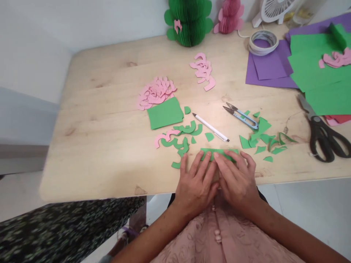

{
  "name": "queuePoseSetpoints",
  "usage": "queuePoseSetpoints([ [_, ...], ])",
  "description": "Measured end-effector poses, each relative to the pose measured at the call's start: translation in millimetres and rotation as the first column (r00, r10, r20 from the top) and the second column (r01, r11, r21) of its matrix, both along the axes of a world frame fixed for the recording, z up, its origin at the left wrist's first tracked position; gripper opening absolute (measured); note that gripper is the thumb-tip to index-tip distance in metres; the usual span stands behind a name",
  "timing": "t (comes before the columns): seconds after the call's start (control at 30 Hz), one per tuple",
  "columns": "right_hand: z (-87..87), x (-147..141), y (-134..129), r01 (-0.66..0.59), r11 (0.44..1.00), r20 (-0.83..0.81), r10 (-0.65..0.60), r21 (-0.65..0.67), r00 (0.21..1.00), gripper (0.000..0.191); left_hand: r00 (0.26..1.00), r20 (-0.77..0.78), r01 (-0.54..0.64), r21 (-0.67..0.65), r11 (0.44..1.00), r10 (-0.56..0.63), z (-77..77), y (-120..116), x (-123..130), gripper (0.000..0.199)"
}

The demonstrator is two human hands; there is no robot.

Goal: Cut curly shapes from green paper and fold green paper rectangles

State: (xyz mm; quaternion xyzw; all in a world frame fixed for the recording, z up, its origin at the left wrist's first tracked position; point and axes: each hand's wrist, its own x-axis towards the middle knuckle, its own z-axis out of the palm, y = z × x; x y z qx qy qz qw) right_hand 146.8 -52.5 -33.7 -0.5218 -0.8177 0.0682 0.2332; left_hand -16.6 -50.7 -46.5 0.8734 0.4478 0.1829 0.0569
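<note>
Near the table's front edge lies a narrow piece of green paper, partly covered by my fingers. My left hand rests on its left part with the fingers spread and fairly flat. On its right part my right hand presses with extended, slightly bent fingers; neither hand grips it. Whether the paper is folded is hard to make out. Beside my left hand are wavy green cutouts with a pink wavy cutout among them. A white pen lies just beyond the paper.
Thread snips and green scraps lie right of the pen; black-handled scissors are farther right. Beyond are a green rectangle, pink cutouts, tape rolls and green sheets. Honeycomb paper decorations stand behind. Someone's patterned clothing shows at left.
</note>
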Motion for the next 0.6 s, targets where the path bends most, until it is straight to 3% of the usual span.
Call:
queuePoseSetpoints([
  [0.23, -2.2, -2, -2, -0.027, 0.999, 0.012, 0.027, -0.018, 1.000, 0.050, 1.000, 0.020, -0.012, -0.006, 1.000, 0.013, -0.4, -1, 1, 0.046],
  [0.6, 2.4, 9, -2, 0.033, 0.999, 0.031, -0.034, 0.002, 0.999, 0.047, 0.999, 0.029, -0.014, 0.002, 1.000, 0.014, 0.3, -2, 2, 0.039],
])
